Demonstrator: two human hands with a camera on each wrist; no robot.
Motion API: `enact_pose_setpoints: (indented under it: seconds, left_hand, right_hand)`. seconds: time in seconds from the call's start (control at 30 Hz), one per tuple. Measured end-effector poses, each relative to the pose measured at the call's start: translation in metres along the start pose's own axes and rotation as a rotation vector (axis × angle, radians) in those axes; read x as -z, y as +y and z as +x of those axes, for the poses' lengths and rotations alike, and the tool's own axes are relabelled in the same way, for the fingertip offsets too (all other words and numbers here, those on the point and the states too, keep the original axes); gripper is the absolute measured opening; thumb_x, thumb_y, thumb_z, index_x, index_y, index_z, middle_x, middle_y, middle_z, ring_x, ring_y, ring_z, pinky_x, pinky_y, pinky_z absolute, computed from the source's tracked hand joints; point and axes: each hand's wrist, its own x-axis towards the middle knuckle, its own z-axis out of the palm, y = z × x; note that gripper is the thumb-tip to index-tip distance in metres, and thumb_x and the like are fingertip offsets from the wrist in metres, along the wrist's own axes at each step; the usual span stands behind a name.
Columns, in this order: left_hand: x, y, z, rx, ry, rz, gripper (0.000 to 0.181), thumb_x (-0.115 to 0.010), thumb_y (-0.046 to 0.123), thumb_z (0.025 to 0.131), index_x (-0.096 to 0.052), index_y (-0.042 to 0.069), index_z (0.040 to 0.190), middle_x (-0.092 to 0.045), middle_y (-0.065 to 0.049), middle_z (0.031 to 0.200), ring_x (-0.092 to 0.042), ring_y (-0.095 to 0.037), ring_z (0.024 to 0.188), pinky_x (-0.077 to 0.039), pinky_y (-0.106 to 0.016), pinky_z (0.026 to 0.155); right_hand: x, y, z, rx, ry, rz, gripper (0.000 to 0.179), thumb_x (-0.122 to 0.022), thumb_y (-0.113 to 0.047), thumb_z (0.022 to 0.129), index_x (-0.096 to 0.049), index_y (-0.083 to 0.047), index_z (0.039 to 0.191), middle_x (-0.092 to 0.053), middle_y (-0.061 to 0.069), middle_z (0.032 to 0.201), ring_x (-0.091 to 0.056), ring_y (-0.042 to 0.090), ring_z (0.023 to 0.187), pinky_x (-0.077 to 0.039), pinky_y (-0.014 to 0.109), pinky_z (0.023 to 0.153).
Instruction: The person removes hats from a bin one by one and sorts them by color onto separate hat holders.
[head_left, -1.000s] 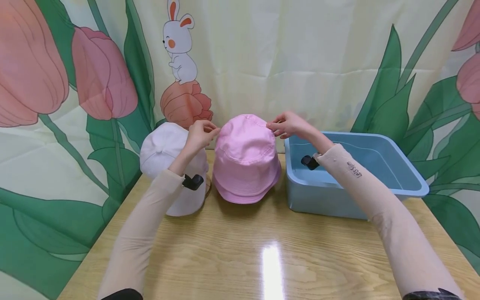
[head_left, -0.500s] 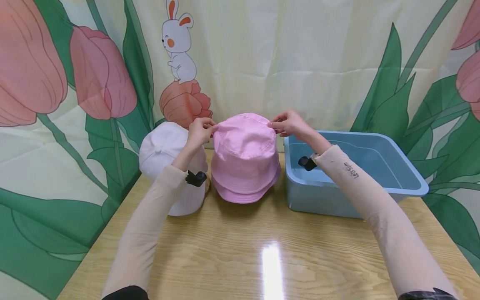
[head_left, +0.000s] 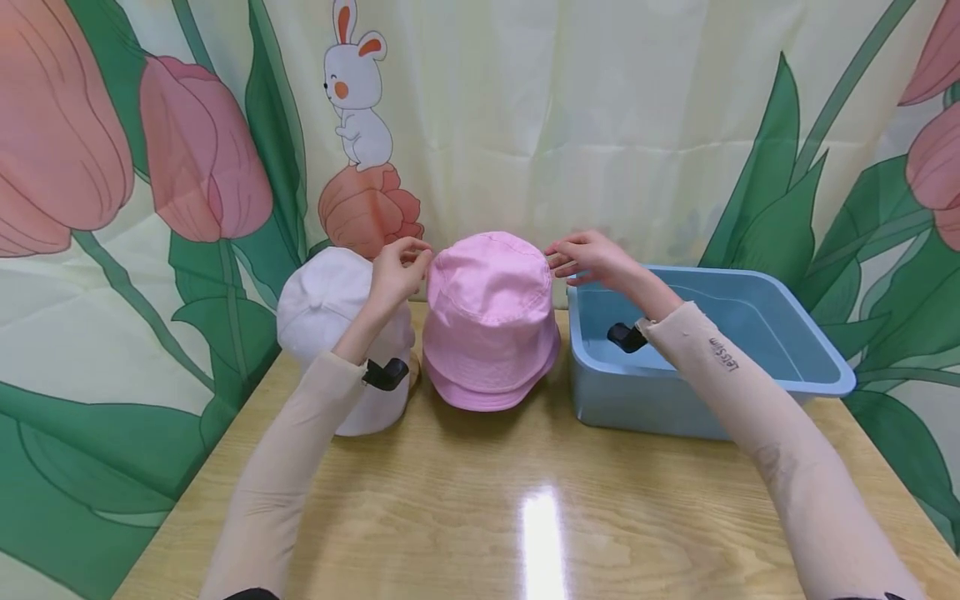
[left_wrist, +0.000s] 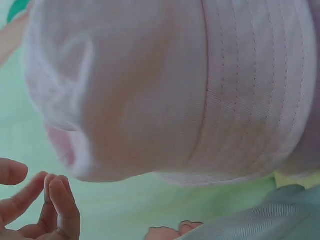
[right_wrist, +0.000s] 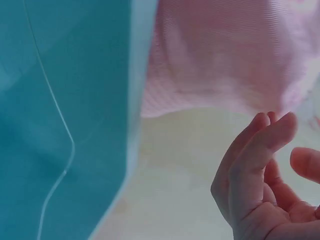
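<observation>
A pink bucket hat (head_left: 491, 292) stands upright at the back middle of the table, its brim toward me; a second pink edge shows beneath the brim. At the left of its crown, my left hand (head_left: 399, 268) has bent, loose fingers. In the left wrist view, the left fingers (left_wrist: 62, 205) are spread from the thumb, just off the hat's top with nothing between them. My right hand (head_left: 592, 257) is at the crown's right side, fingers relaxed. The right wrist view shows the right fingertips (right_wrist: 285, 125) right at the pink fabric, the thumb apart.
Left of the hat stands a white cap (head_left: 318, 304), partly hidden by my left forearm. A light blue plastic bin (head_left: 645, 400) sits close on the right, under my right forearm. Behind the wooden table (head_left: 450, 500) hangs a curtain (head_left: 600, 100) printed with tulips and a rabbit.
Half a second ago both hands pinched the crown's sides; the fingers have since loosened. The right hand has shifted slightly right, away from the crown. The hat stays in nearly the same place.
</observation>
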Motion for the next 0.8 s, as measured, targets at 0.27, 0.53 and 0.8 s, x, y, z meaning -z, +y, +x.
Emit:
enact_pose_setpoints:
  seconds: [0.27,0.53,0.8]
  left_hand:
    - [0.007,0.000,-0.030,-0.005,-0.105,-0.112,0.026,-0.048,0.018,0.091,-0.058,0.001,0.107,-0.062,-0.020,0.095,-0.061,-0.016,0.069,-0.049,-0.025,0.055]
    - [0.009,-0.008,-0.073,-0.068,-0.168,-0.060,0.026,-0.047,0.017,0.092,-0.058,0.001,0.109,-0.063,-0.021,0.098,-0.061,-0.031,0.081,-0.051,-0.032,0.060]
    - [0.006,-0.026,-0.109,-0.257,-0.200,0.061,0.024,-0.049,0.010,0.090,-0.059,-0.002,0.109,-0.063,-0.018,0.104,-0.062,-0.026,0.086,-0.048,-0.022,0.063]
  right_hand:
    - [0.010,0.010,-0.048,0.092,-0.021,-0.142,0.044,-0.040,-0.033,0.094,-0.047,-0.001,0.124,-0.059,0.016,0.110,-0.060,0.015,0.089,-0.049,0.026,0.071]
    - [0.009,0.045,-0.104,0.108,-0.068,-0.196,0.043,-0.043,-0.034,0.093,-0.048,-0.004,0.122,-0.058,0.014,0.111,-0.058,0.012,0.089,-0.049,0.030,0.074]
    - [-0.001,0.079,-0.154,0.292,0.109,-0.377,0.029,-0.046,-0.025,0.093,-0.055,-0.009,0.116,-0.064,0.009,0.100,-0.059,0.003,0.082,-0.049,0.024,0.064]
